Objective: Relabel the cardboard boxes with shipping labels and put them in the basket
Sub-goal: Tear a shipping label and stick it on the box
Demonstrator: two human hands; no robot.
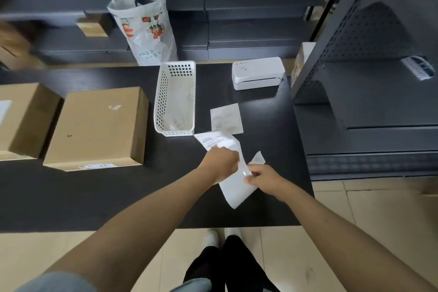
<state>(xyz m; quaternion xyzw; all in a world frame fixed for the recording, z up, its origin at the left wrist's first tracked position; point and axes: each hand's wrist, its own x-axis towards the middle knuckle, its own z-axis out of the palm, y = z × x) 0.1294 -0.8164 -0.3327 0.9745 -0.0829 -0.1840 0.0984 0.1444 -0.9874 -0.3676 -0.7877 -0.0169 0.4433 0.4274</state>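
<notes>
Now pinching the shipping label (233,174) between both hands above the black table (118,197): left hand (221,163) gripping its printed upper part with curled fingers, right hand (262,178) nipping a peeled corner between thumb and fingertips. Lying flat just beyond that label, toward the white printer (258,73), a second label sheet (226,118); standing just left of that sheet, the white perforated basket (175,99). Sitting left of the basket, well apart from the hands, the large cardboard box (97,129), with another cardboard box (23,118) touching its left side, and rising behind the basket a printed plastic bag (145,28).
</notes>
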